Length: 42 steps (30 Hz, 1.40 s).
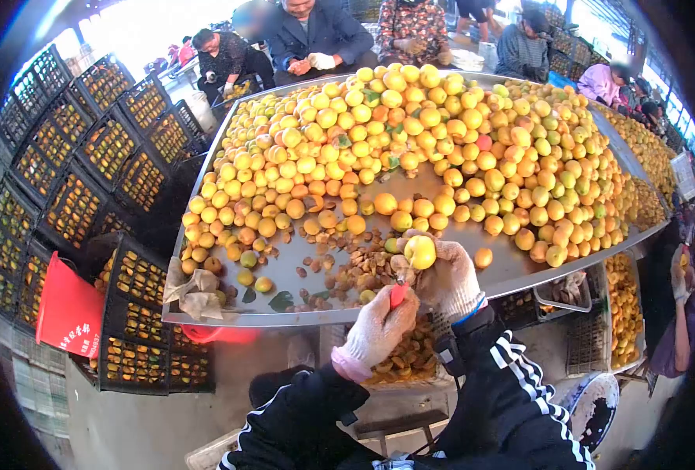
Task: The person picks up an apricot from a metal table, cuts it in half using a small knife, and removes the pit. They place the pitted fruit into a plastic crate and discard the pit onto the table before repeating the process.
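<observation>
My left hand (377,329), in a white knit glove, is closed around the red handle (398,294) of a small tool, whose tip points up toward a fruit. My right hand (447,274), gloved too, holds that yellow-green fruit (420,252) between thumb and fingers, just above and right of the tool. Both hands are over the near edge of a metal table (332,316). Pits and scraps (359,262) lie on the metal just beyond my hands. A large heap of yellow and orange fruit (410,117) spreads behind them.
Stacked black crates (73,207) of fruit stand at left, near a red bucket (69,309). Below my hands is a container of cut fruit (410,356). A crate (623,313) and a bowl (594,407) are at right. Several people sit across the table.
</observation>
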Each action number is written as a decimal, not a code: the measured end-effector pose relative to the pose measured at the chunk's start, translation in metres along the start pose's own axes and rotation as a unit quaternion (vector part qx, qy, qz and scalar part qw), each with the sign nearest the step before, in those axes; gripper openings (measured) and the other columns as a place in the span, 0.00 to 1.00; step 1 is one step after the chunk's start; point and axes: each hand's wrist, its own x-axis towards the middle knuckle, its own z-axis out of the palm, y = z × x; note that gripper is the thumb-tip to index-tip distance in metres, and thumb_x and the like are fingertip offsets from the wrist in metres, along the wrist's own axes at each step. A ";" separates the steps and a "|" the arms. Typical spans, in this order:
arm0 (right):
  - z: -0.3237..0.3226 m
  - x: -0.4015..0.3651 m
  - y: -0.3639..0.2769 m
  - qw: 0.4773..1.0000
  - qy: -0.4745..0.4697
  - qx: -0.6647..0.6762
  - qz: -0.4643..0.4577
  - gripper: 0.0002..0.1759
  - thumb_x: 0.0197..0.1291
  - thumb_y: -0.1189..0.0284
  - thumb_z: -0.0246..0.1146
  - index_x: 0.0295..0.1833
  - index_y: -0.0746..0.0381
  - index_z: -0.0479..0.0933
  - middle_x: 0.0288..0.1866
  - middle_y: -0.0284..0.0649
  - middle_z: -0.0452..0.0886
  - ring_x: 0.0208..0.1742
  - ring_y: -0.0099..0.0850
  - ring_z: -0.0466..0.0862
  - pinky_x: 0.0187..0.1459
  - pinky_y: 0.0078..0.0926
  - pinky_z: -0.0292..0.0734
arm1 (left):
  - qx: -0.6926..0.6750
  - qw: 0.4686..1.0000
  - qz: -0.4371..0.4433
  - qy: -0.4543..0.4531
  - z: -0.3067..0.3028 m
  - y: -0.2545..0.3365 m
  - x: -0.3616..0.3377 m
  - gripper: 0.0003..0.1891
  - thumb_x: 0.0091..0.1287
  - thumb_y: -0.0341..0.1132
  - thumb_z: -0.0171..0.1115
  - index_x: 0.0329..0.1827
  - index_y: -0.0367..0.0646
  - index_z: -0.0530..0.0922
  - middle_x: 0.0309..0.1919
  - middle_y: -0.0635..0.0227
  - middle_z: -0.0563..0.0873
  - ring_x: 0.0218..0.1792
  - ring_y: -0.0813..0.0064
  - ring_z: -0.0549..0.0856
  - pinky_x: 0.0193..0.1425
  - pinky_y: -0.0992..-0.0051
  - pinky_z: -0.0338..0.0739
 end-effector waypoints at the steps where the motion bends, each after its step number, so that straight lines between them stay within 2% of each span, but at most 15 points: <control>1: -0.005 0.006 0.002 1.000 -0.002 0.008 0.005 0.31 0.69 0.46 0.55 0.59 0.64 0.73 0.52 0.47 0.81 0.43 0.44 0.82 0.44 0.41 0.80 | 0.006 1.000 -0.005 0.005 -0.001 -0.004 0.002 0.06 0.76 0.33 0.55 0.46 0.40 0.74 0.33 0.76 0.76 0.32 0.84 0.71 0.35 0.82 0.68; 7: -0.016 0.026 0.013 0.998 0.009 -0.023 -0.060 0.37 0.68 0.35 0.48 0.55 0.59 0.75 0.42 0.38 0.82 0.41 0.35 0.83 0.37 0.32 0.80 | 0.049 0.997 -0.025 0.060 -0.003 -0.029 0.012 0.11 0.78 0.38 0.54 0.46 0.37 0.75 0.35 0.74 0.79 0.35 0.86 0.74 0.38 0.83 0.70; 12: -0.009 0.028 0.019 0.995 -0.009 0.068 -0.075 0.26 0.70 0.42 0.53 0.47 0.56 0.72 0.39 0.32 0.76 0.33 0.29 0.76 0.27 0.25 0.70 | -0.025 0.997 -0.005 0.069 0.009 -0.038 0.015 0.13 0.79 0.40 0.53 0.46 0.38 0.74 0.33 0.75 0.78 0.33 0.85 0.73 0.37 0.83 0.70; 19: 0.003 0.018 0.018 0.992 0.015 0.095 -0.076 0.28 0.74 0.45 0.48 0.50 0.59 0.75 0.38 0.32 0.77 0.32 0.30 0.78 0.28 0.26 0.72 | 0.032 0.995 -0.010 0.091 0.023 -0.031 0.014 0.11 0.79 0.39 0.53 0.42 0.39 0.71 0.31 0.76 0.75 0.32 0.85 0.72 0.36 0.82 0.69; 22: 0.003 0.008 0.021 0.984 0.036 -0.105 -0.137 0.30 0.75 0.43 0.46 0.51 0.61 0.76 0.39 0.38 0.80 0.33 0.31 0.81 0.34 0.26 0.76 | 0.127 0.987 0.006 0.096 0.023 -0.034 0.015 0.11 0.79 0.37 0.53 0.40 0.40 0.71 0.31 0.76 0.75 0.32 0.85 0.71 0.36 0.82 0.69; 24: 0.000 0.006 0.021 0.952 0.050 -0.246 -0.176 0.31 0.75 0.45 0.46 0.51 0.63 0.75 0.40 0.39 0.81 0.34 0.28 0.82 0.37 0.26 0.79 | 0.037 0.996 0.008 0.084 0.016 -0.042 0.019 0.10 0.78 0.37 0.53 0.40 0.40 0.70 0.30 0.76 0.75 0.32 0.86 0.71 0.35 0.82 0.69; 25: 0.002 0.005 0.019 0.951 0.049 -0.248 -0.176 0.31 0.75 0.45 0.46 0.51 0.63 0.75 0.40 0.39 0.81 0.34 0.28 0.82 0.37 0.26 0.79 | -0.053 0.996 0.012 0.068 0.014 -0.044 0.020 0.10 0.78 0.36 0.54 0.40 0.40 0.70 0.30 0.76 0.75 0.32 0.86 0.71 0.35 0.83 0.69; 27: 0.010 0.002 0.014 0.945 0.014 -0.273 -0.182 0.30 0.75 0.46 0.47 0.53 0.64 0.76 0.44 0.40 0.82 0.36 0.28 0.84 0.40 0.27 0.81 | -0.003 0.997 0.035 0.072 0.008 -0.034 0.017 0.09 0.78 0.37 0.53 0.42 0.40 0.72 0.29 0.78 0.75 0.29 0.87 0.71 0.33 0.83 0.68; 29: 0.014 0.001 0.016 0.955 0.013 -0.233 -0.184 0.32 0.74 0.45 0.49 0.58 0.65 0.75 0.47 0.42 0.83 0.40 0.31 0.85 0.44 0.28 0.81 | 0.068 0.994 -0.046 0.070 0.005 -0.013 0.011 0.11 0.78 0.38 0.53 0.44 0.38 0.73 0.28 0.74 0.79 0.27 0.83 0.75 0.32 0.78 0.72; 33: 0.009 -0.018 0.017 0.975 -0.093 -0.188 -0.070 0.37 0.67 0.44 0.60 0.62 0.67 0.71 0.53 0.48 0.81 0.52 0.38 0.84 0.58 0.38 0.79 | 0.199 0.976 0.029 0.086 -0.002 -0.026 0.002 0.13 0.78 0.40 0.52 0.45 0.37 0.75 0.28 0.64 0.84 0.26 0.72 0.80 0.33 0.70 0.75; 35: 0.012 -0.024 0.007 0.946 -0.081 -0.307 -0.066 0.27 0.65 0.59 0.68 0.61 0.65 0.71 0.54 0.46 0.80 0.55 0.36 0.82 0.61 0.37 0.77 | 0.271 0.960 -0.015 0.063 0.000 -0.009 -0.005 0.15 0.77 0.42 0.52 0.44 0.36 0.75 0.29 0.56 0.86 0.31 0.60 0.85 0.36 0.64 0.76; 36: 0.004 -0.014 0.009 0.882 -0.093 -0.441 -0.135 0.21 0.63 0.72 0.68 0.59 0.64 0.72 0.53 0.42 0.79 0.58 0.33 0.79 0.64 0.36 0.73 | 0.272 0.960 -0.018 0.064 -0.003 -0.015 -0.006 0.15 0.77 0.42 0.52 0.44 0.36 0.75 0.29 0.56 0.86 0.31 0.60 0.85 0.36 0.64 0.76; 39: -0.004 -0.016 0.011 0.867 -0.069 -0.463 -0.169 0.20 0.63 0.79 0.65 0.60 0.64 0.71 0.52 0.40 0.78 0.58 0.32 0.78 0.65 0.34 0.72 | 0.274 0.960 -0.002 0.061 -0.009 -0.027 -0.002 0.16 0.76 0.44 0.53 0.45 0.38 0.75 0.29 0.53 0.85 0.33 0.51 0.86 0.36 0.62 0.76; 40: -0.005 -0.017 0.012 0.867 -0.069 -0.464 -0.168 0.20 0.63 0.79 0.65 0.60 0.64 0.71 0.52 0.40 0.78 0.58 0.32 0.78 0.65 0.34 0.72 | 0.292 0.954 0.001 0.069 -0.010 -0.026 -0.002 0.16 0.76 0.45 0.54 0.46 0.38 0.76 0.30 0.50 0.85 0.34 0.48 0.86 0.36 0.60 0.76; 42: -0.007 -0.017 0.015 0.956 -0.095 -0.271 -0.063 0.27 0.63 0.65 0.67 0.64 0.65 0.70 0.56 0.42 0.78 0.59 0.33 0.79 0.64 0.37 0.73 | 0.310 0.948 0.005 0.077 -0.011 -0.025 -0.002 0.16 0.76 0.46 0.54 0.46 0.39 0.76 0.30 0.48 0.85 0.35 0.45 0.85 0.37 0.58 0.76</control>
